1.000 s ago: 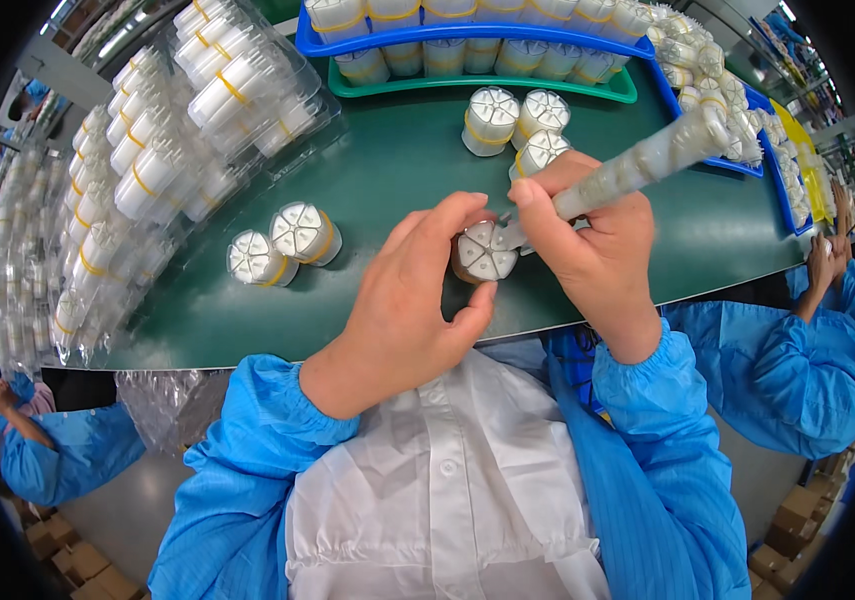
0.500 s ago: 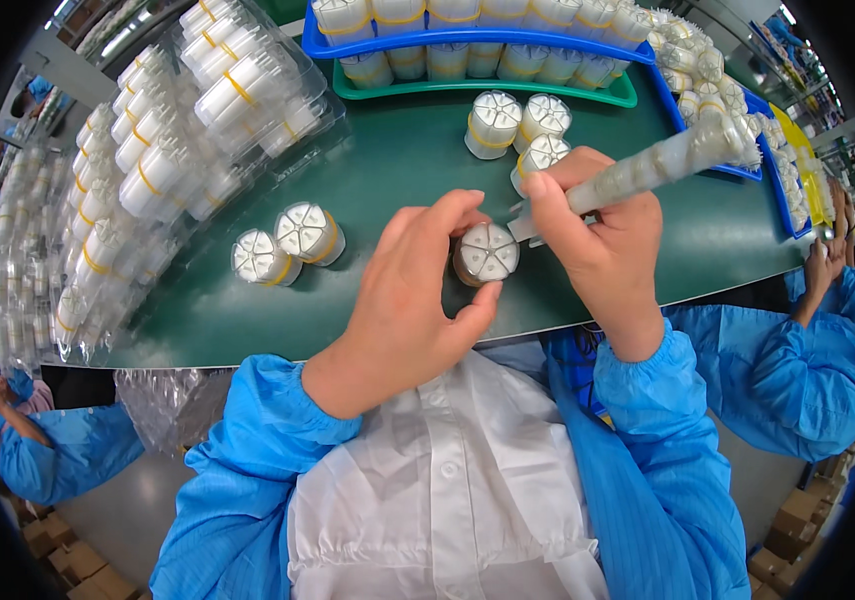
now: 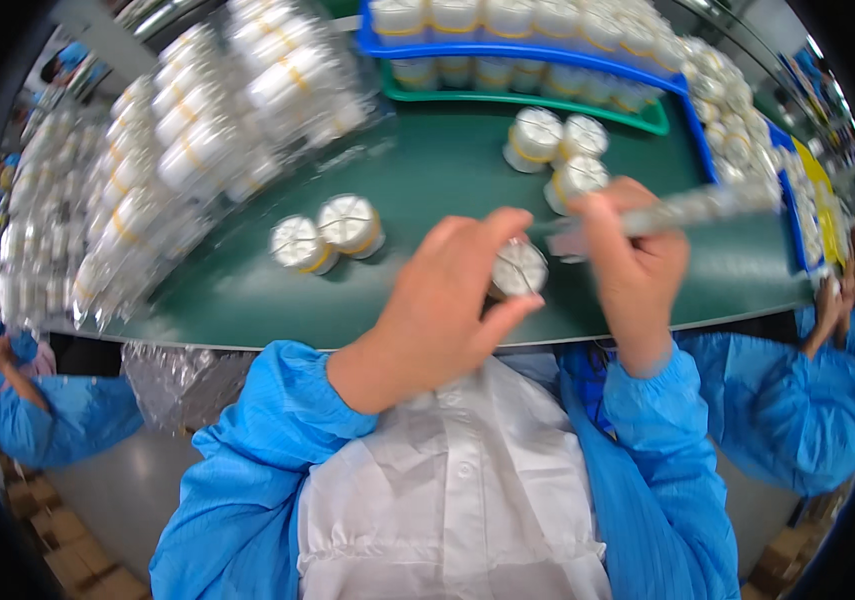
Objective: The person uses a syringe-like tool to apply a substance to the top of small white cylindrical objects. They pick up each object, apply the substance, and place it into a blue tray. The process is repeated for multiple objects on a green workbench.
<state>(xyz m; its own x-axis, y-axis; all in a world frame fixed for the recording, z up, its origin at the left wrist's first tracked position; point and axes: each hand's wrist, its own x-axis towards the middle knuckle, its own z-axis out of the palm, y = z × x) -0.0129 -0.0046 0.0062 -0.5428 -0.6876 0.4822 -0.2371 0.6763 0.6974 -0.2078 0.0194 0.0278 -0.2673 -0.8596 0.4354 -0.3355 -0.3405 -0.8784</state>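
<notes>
My left hand (image 3: pixel 447 295) curls its thumb and fingers around a round bundle of white wedge-shaped pieces (image 3: pixel 520 268), standing on the green table near its front edge. From above, the top is split like pie slices. In my right hand (image 3: pixel 637 255) is a long tool with a translucent wrapped handle (image 3: pixel 717 208). Its pale, flat tip is blurred and lies just right of the bundle. Beyond my right hand stand three more bundles (image 3: pixel 533 138) with yellow bands. Another pair of banded bundles (image 3: pixel 350 224) stands to the left of my left hand.
Clear plastic trays of banded white bundles (image 3: pixel 197 150) are stacked at the left. Blue (image 3: pixel 537 52) and green (image 3: pixel 507 100) trays hold more at the back. Blue bins (image 3: pixel 792 220) of white parts line the right. A person in a blue sleeve (image 3: pixel 777 390) works at the right.
The whole view has shifted, so the table things appear farther right. The tool's tip has drawn slightly away from the bundle's edge. My left hand keeps its hold.
</notes>
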